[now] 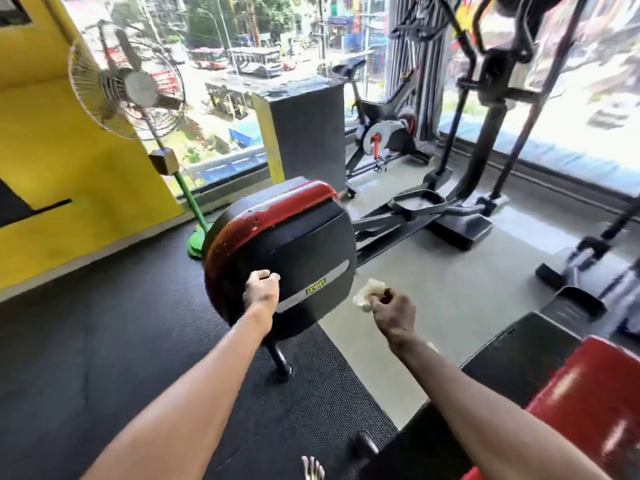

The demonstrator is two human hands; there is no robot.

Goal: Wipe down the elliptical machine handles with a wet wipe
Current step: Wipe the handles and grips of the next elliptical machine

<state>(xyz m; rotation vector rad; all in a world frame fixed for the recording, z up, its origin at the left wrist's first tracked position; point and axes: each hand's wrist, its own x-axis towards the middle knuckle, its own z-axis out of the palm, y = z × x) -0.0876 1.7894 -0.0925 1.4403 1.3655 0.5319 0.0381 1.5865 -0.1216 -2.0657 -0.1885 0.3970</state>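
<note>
The right hand (394,310) is pinching a crumpled wet wipe (367,294) above grey floor (467,289). The left hand (261,289) is hanging curled in an empty fist before the red-and-black elliptical machine (294,233), over black rubber matting (104,341). Sunlit windows (225,64) are glowing ahead, beside a yellow wall (52,140).

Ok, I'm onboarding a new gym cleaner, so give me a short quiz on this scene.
1. True or false: the right hand holds the crumpled white wet wipe in its grip.
2. The metal-caged pedestal fan on a green pole stands: A) beside the yellow wall; B) on a treadmill belt; C) hanging from the ceiling.
3. Fill in: the rounded plastic elliptical housing by the left hand is black and ____.
Key: 1 true; 2 A; 3 red.
</note>
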